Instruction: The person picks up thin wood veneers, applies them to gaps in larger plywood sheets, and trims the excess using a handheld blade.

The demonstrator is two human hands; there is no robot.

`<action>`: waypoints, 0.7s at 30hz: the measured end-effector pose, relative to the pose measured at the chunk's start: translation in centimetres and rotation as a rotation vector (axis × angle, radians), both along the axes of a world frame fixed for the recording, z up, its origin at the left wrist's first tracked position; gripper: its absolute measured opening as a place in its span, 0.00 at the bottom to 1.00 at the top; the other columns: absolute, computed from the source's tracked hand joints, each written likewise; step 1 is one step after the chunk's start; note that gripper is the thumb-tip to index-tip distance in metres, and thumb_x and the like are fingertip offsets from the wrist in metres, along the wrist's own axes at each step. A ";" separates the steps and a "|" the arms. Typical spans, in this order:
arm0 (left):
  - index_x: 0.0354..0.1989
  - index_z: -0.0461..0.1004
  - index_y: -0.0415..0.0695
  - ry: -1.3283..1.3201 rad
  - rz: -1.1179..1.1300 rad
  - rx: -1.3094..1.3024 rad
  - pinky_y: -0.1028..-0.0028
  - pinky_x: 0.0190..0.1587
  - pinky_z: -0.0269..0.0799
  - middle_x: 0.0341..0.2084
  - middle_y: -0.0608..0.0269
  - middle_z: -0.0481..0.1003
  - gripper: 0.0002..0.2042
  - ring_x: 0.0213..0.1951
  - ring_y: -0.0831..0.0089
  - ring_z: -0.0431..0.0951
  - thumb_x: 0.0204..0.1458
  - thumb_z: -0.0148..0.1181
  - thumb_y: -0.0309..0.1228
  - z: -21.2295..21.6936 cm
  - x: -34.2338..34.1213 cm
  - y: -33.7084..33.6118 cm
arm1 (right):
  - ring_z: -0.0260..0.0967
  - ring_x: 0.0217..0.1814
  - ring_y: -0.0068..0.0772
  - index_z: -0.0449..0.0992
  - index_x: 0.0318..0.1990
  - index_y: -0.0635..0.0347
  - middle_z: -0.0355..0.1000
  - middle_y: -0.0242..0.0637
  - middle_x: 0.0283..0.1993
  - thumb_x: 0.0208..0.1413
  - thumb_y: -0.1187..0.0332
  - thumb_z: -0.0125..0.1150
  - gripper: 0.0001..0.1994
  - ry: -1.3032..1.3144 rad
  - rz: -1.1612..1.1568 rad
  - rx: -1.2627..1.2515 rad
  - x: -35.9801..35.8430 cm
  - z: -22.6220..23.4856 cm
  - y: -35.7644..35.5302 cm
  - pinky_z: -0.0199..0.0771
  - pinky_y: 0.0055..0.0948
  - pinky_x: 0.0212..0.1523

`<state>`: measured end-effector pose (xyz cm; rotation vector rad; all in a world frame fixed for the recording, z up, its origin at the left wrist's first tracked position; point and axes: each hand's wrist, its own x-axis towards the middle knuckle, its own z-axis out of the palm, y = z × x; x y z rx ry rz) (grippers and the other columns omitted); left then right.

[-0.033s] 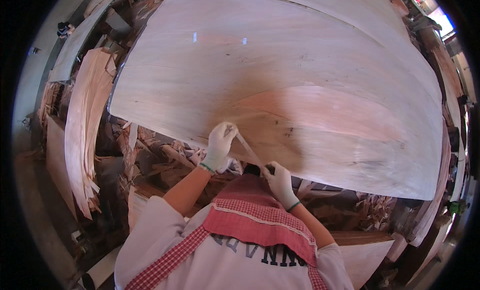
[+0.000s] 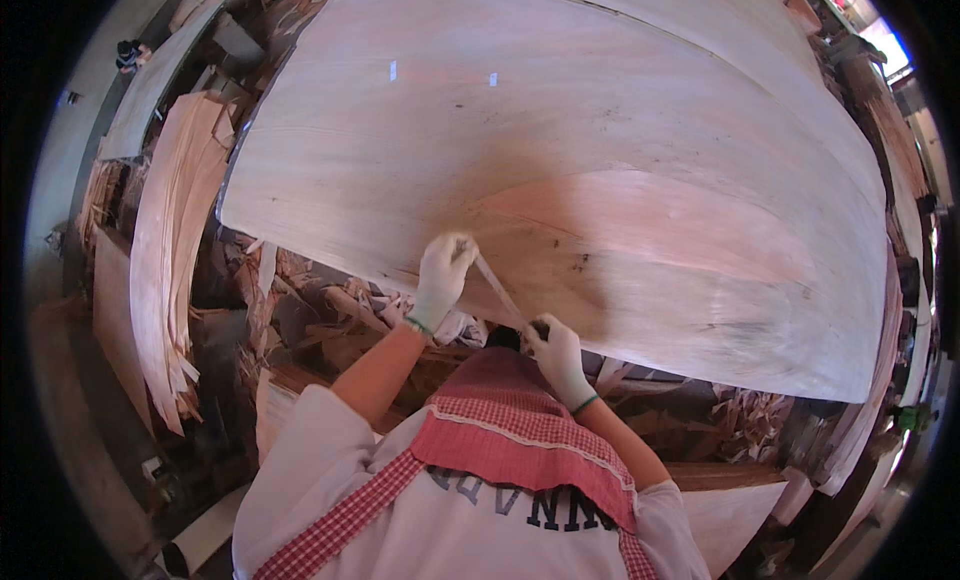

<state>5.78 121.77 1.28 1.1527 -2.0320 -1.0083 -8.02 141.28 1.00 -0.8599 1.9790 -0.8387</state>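
Note:
Between my gloved hands stretches a narrow, pale, tape-like strip (image 2: 500, 287), slanting over the near edge of a large wood veneer sheet (image 2: 350, 150). My left hand (image 2: 443, 278) pinches its upper end, fingers closed. At the lower end, my right hand (image 2: 560, 356) is closed around the strip near the sheet's edge; a small dark spot shows by its fingers, too unclear to name. The sheet is pale, with a pinkish patch (image 2: 660, 220) on the right and several dark specks. My shadow falls on it around the hands.
Stacked veneer strips (image 2: 170, 250) stand at the left. Torn veneer scraps (image 2: 345, 305) lie beneath the sheet's near edge. A board stack (image 2: 725, 500) sits at the lower right. Far off at the upper left, a person (image 2: 130, 57) is partly visible.
My left hand has shifted very slightly up and to the right, still pinching the strip. My right hand stays nearly in place, and the sheet looks the same.

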 end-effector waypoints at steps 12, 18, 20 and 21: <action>0.42 0.73 0.48 -0.190 0.060 -0.548 0.56 0.59 0.59 0.49 0.59 0.73 0.13 0.54 0.57 0.68 0.49 0.61 0.37 -4.2 -6.6 -9.0 | 0.73 0.26 0.31 0.73 0.32 0.66 0.75 0.37 0.26 0.57 0.64 0.60 0.11 -0.398 -0.314 -0.042 -0.9 -2.9 -9.6 0.71 0.30 0.26; 0.57 0.68 0.47 -0.496 -0.033 -0.465 0.55 0.66 0.50 0.62 0.58 0.63 0.25 0.65 0.53 0.57 0.49 0.62 0.39 -3.4 -5.6 -6.9 | 0.71 0.36 0.60 0.73 0.33 0.62 0.73 0.53 0.30 0.55 0.63 0.58 0.11 0.428 -0.025 -0.052 -8.9 0.6 -9.0 0.71 0.48 0.37; 0.57 0.67 0.46 -0.552 -0.022 -0.499 0.54 0.66 0.50 0.62 0.58 0.63 0.24 0.65 0.53 0.57 0.50 0.61 0.37 -3.3 -6.6 -6.9 | 0.73 0.29 0.49 0.74 0.31 0.63 0.74 0.47 0.26 0.54 0.63 0.60 0.10 0.205 -0.160 -0.038 -12.7 0.8 -5.9 0.72 0.39 0.31; 0.56 0.68 0.44 -0.551 -0.088 -0.625 0.55 0.66 0.50 0.62 0.56 0.62 0.23 0.65 0.54 0.57 0.51 0.59 0.34 -1.7 -8.9 -5.8 | 0.72 0.26 0.42 0.75 0.31 0.63 0.74 0.43 0.25 0.54 0.63 0.61 0.11 0.070 -0.270 -0.034 -14.1 0.8 -4.3 0.71 0.35 0.29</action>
